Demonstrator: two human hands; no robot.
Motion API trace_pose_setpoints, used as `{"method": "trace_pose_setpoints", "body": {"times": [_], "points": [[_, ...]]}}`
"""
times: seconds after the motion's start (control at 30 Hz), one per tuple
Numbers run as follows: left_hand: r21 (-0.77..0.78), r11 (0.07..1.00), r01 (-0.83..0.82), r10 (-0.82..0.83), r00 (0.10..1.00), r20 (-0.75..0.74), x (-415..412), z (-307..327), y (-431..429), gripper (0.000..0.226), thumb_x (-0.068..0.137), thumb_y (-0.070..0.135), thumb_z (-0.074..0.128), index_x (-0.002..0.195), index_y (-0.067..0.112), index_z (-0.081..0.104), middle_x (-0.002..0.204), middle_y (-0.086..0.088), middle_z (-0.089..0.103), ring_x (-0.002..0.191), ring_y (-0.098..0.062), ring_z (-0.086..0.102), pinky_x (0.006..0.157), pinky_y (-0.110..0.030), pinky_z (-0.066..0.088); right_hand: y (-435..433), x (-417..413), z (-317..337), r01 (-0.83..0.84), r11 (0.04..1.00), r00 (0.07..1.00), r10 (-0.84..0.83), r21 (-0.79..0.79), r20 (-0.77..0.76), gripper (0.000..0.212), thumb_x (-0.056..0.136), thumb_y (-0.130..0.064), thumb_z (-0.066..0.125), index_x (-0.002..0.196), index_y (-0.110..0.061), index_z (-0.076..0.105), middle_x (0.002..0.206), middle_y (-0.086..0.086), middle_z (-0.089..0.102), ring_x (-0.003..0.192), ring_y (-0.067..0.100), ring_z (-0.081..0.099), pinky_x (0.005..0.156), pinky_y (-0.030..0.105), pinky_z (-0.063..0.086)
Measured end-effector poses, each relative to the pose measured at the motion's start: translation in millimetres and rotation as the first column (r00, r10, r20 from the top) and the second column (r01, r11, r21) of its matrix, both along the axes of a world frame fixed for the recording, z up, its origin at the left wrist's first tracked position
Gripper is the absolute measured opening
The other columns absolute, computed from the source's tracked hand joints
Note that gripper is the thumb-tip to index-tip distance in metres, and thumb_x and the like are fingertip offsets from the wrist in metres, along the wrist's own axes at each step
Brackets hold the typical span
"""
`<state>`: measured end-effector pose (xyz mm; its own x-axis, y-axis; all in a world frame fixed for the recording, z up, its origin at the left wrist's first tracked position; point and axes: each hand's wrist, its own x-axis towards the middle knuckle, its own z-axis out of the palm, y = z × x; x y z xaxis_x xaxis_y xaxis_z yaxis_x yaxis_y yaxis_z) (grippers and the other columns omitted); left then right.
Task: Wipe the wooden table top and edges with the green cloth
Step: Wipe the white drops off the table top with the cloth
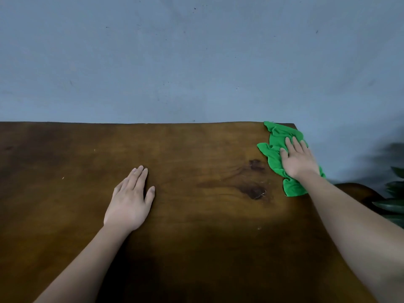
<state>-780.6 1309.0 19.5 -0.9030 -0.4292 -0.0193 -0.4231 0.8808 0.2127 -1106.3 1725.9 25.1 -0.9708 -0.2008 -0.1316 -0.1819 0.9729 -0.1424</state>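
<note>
We lay our right hand (298,159) flat on the green cloth (276,136), palm down. Its fingers (295,143) are straight and close together, pointing toward the far edge, pressing on the fabric rather than curling round it. The thumb lies along the cloth's left side.

The green cloth is bunched and wrinkled at the far right corner of the wooden table (196,248). One tip reaches the far edge, and its right side runs along the right edge of the top. A crumpled end shows nearer to us, just below the wrist. We cannot tell how far the cloth hangs over the side.

Our left hand (130,202) rests palm down on the bare wood near the middle of the table, well apart from the cloth. Its fingers (140,174) are straight and held together, with the thumb spread a little to the right, and they hold nothing.

Between the two hands, closer to the right one, the brown surface carries dark knot marks (254,190) with a few pale scratches. A grey-blue wall (196,62) rises behind the far edge. Past the right edge of the table we see a rounded brown shape (358,191) and dark green leaves (393,205), both blurred.
</note>
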Motion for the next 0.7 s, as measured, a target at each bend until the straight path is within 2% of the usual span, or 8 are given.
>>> {"method": "trace_pose_setpoints", "body": {"times": [0.1, 0.4, 0.57, 0.7], "points": [[-0.021, 1.000, 0.005, -0.005, 1.000, -0.005, 0.3, -1.6, -0.9, 0.074, 0.112, 0.063, 0.019, 0.175, 0.025, 0.019, 0.183, 0.004, 0.015, 0.169, -0.016, 0.010, 0.135, -0.044, 0.016, -25.7, 42.5, 0.4, -0.042, 0.999, 0.999, 0.042, 0.028, 0.001, 0.072, 0.113, -0.060, 0.004, 0.178, -0.030, -0.005, 0.186, 0.000, -0.010, 0.173, 0.027, -0.010, 0.140, 0.050, 0.000], [-0.019, 1.000, 0.025, -0.025, 1.000, 0.013, 1.3, -3.1, -2.8, 0.076, 0.110, 0.065, 0.014, 0.175, 0.025, 0.016, 0.184, 0.003, 0.012, 0.170, -0.017, 0.008, 0.136, -0.045, 0.015, -153.0, 210.0, 7.7, -0.371, 0.928, 0.927, 0.372, -0.019, 0.040, 0.074, 0.112, -0.066, 0.000, 0.176, -0.031, -0.012, 0.182, -0.004, -0.022, 0.169, 0.025, -0.025, 0.139, 0.052, -0.006], [-0.018, 0.999, 0.043, -0.043, 0.999, -0.017, 4.7, -3.3, -1.4, 0.073, 0.113, 0.059, 0.022, 0.174, 0.020, 0.023, 0.183, 0.000, 0.018, 0.169, -0.018, 0.011, 0.136, -0.047, 0.018, -195.7, 298.3, 2.4, -0.561, 0.825, 0.825, 0.564, -0.069, 0.033, 0.074, 0.114, -0.063, 0.007, 0.179, -0.029, 0.000, 0.187, -0.002, -0.009, 0.171, 0.024, -0.021, 0.138, 0.051, -0.009], [-0.007, 0.999, 0.042, -0.042, 0.999, -0.022, 5.6, -1.9, -0.6, 0.071, 0.113, 0.057, 0.026, 0.174, 0.019, 0.024, 0.183, -0.001, 0.019, 0.169, -0.019, 0.012, 0.135, -0.048, 0.019, -172.1, 344.2, -9.0, -0.646, 0.752, 0.761, 0.648, -0.131, -0.034, 0.068, 0.118, -0.058, 0.020, 0.179, -0.029, 0.013, 0.187, -0.004, 0.005, 0.173, 0.019, -0.010, 0.140, 0.047, -0.004]]}}
